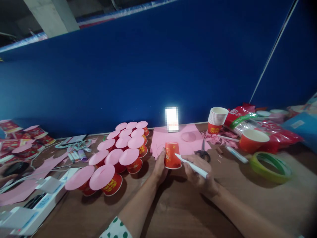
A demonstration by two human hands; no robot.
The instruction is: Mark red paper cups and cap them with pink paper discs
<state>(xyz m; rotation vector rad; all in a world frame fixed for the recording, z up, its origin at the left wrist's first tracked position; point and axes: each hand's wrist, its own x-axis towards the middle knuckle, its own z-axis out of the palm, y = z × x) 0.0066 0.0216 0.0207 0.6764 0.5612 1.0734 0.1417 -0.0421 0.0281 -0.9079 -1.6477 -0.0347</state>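
Observation:
Upside down in front of me, a red paper cup (172, 158) is gripped at its left side by my left hand (160, 168). My right hand (200, 173) pinches a white marker pen (194, 166), its tip at or very near the cup's right side. Behind the cup lies a stack of pink paper (158, 137) with a pink paper disc (188, 136) on it. Dark-handled scissors (203, 154) rest just beyond my right hand. To the left, rows of upturned red cups carry pink paper discs (116, 142) on top.
A power strip (47, 200) with chargers lies at the left, near another person's hand (7, 175). On the right are a stack of cups (216, 122), a single upright cup (254, 140), a capped marker (236, 154) and a roll of tape (269, 168). A blue partition (158, 66) closes off the back.

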